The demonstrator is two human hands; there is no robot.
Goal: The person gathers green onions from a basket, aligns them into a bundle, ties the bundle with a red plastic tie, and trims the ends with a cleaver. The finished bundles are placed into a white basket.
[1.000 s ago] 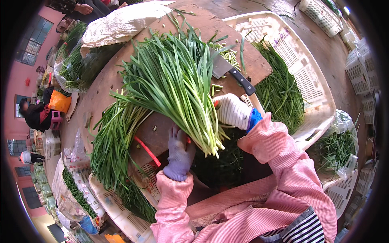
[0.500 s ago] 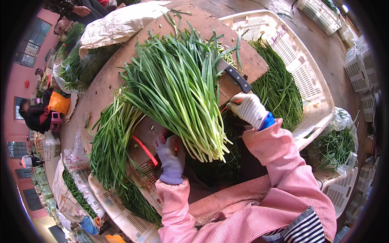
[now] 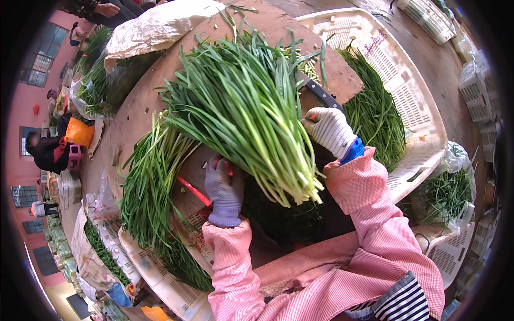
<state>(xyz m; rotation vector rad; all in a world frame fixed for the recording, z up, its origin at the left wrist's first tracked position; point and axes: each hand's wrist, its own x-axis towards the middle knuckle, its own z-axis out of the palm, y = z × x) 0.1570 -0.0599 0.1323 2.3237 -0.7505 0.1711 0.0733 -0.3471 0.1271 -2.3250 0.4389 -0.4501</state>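
Note:
A big bunch of garlic chives (image 3: 241,107) lies across the board (image 3: 136,115), pale cut ends hanging over the near edge toward my right. My left hand (image 3: 224,187), in a purple-grey knitted glove, is closed at the bunch's near left side, with a bit of red tie (image 3: 231,170) at its fingers. Beyond the cut ends, my right hand (image 3: 333,134), in a whitish glove, pinches another red bit of tie (image 3: 312,116). Whatever runs beneath the bunch is hidden. A black-handled knife (image 3: 323,96) rests just past my right hand, its blade partly covered.
A smaller pile of chives (image 3: 152,176) hangs off the board's left side, near another red strip (image 3: 194,191). On the right stands a white plastic crate (image 3: 423,101) with more chives. A white sack (image 3: 160,27) lies at the far left; a person (image 3: 51,152) sits beyond.
The bunch's cut ends have swung rightward and spread a little. My left hand has moved slightly up beside the stems; my right hand's fingers have drawn in around the red tie.

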